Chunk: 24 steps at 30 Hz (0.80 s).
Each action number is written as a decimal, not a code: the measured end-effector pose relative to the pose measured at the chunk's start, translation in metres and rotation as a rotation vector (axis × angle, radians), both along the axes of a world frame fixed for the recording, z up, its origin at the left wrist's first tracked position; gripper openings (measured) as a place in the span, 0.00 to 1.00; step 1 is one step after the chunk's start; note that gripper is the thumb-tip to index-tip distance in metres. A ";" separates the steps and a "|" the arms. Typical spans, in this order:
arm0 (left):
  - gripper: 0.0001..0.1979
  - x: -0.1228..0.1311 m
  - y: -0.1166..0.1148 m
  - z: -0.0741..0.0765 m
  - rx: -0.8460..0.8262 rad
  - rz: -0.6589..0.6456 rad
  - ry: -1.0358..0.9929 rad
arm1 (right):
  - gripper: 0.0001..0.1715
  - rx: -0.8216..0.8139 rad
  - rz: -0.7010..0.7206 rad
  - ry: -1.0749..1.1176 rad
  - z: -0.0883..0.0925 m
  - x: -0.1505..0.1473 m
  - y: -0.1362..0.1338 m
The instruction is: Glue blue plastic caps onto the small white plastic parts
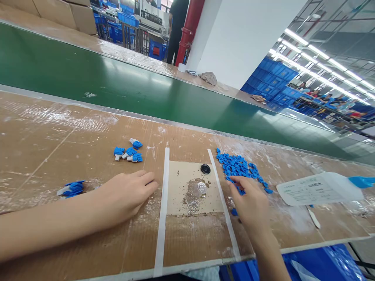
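My left hand (133, 193) rests over the cardboard top, left of a white tape strip, its fingers curled. A hint of blue shows at its fingertips; the rest of what it may hold is hidden. My right hand (252, 201) reaches the near left side of a pile of small blue plastic parts (236, 165), with thumb and index finger closed on one blue part (230, 179). Between the hands lies a cardboard patch (178, 201) with a wet spot, a clear round piece (200, 189) and a black round cap (205, 169).
Blue-and-grey pieces (129, 153) sit in a group behind my left hand, and more (73, 189) lie beside my left forearm. A white bottle with a blue tip (319, 189) lies at right, near a white stick (314, 217). Beyond runs a green conveyor belt (140, 88).
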<state>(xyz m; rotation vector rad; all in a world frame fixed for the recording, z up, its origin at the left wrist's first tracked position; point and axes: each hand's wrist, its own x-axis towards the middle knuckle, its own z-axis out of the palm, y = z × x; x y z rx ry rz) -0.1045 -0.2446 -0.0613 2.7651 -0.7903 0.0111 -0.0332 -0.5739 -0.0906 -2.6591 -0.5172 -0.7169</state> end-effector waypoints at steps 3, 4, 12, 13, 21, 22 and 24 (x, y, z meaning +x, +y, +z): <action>0.10 -0.001 0.006 0.000 0.218 -0.026 -0.047 | 0.20 -0.084 0.029 0.035 -0.009 0.027 -0.021; 0.09 -0.002 0.007 0.001 0.229 -0.023 -0.041 | 0.19 -0.111 0.049 0.047 -0.012 0.032 -0.024; 0.10 0.016 0.029 0.024 0.239 0.101 -0.059 | 0.20 -0.197 0.195 0.062 -0.026 0.043 -0.031; 0.10 0.021 0.033 0.026 0.260 0.133 -0.083 | 0.21 -0.201 0.210 0.062 -0.028 0.045 -0.033; 0.08 0.050 0.055 0.008 0.359 0.067 -0.188 | 0.20 -0.173 0.273 0.118 -0.026 0.054 -0.035; 0.09 0.052 0.056 0.006 0.353 0.052 -0.189 | 0.20 -0.160 0.276 0.134 -0.023 0.054 -0.033; 0.11 0.054 0.057 0.002 0.335 0.037 -0.188 | 0.20 -0.122 0.271 0.168 -0.017 0.051 -0.028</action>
